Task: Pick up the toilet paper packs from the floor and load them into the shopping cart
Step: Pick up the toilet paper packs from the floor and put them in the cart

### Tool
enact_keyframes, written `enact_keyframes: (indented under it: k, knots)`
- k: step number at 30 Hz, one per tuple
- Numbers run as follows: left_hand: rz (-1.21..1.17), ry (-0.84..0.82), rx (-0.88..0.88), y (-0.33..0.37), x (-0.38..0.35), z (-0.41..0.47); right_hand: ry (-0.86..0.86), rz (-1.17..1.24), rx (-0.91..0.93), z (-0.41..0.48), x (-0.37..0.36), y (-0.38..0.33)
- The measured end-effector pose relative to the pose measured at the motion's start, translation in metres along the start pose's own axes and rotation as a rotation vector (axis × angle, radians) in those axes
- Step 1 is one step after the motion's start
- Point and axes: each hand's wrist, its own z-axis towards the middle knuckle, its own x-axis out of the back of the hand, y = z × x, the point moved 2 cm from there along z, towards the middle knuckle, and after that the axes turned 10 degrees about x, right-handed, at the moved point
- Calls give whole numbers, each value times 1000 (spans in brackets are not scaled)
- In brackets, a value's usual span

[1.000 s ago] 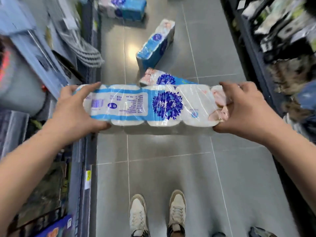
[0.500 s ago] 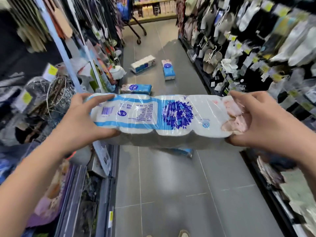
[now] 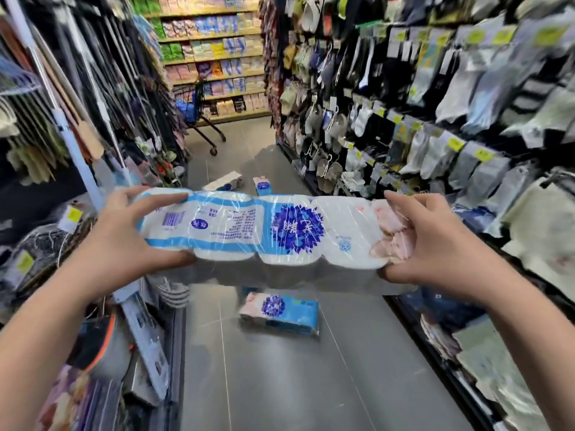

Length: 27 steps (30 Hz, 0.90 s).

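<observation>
I hold a long white-and-blue toilet paper pack (image 3: 258, 231) level at chest height. My left hand (image 3: 124, 241) grips its left end and my right hand (image 3: 435, 244) grips its right end. Below it, another pack (image 3: 280, 312) lies on the grey floor. Two more packs (image 3: 222, 183) (image 3: 262, 185) lie farther down the aisle, partly hidden by the held one. The shopping cart (image 3: 199, 119) stands at the far end of the aisle, left of centre, with something blue inside.
Racks of hanging goods (image 3: 93, 104) line the left side and socks on hooks (image 3: 435, 119) fill the right side. A shelf of packaged goods (image 3: 214, 57) closes the aisle's end. The grey tiled floor (image 3: 280, 384) runs between them.
My view has lifted from the floor and my shoes to the aisle ahead, bringing the cart into sight. Both hands keep the same grip on the pack.
</observation>
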Motion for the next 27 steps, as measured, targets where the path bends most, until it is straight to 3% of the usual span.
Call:
enact_keyframes:
  k: [13, 27]
  knots:
    - [-43, -135, -209, 16, -24, 19, 165, -62, -273, -86, -3, -25]
    - [-172, -464, -571, 114, -108, -53, 359, -142, -736, -303, 13, -69]
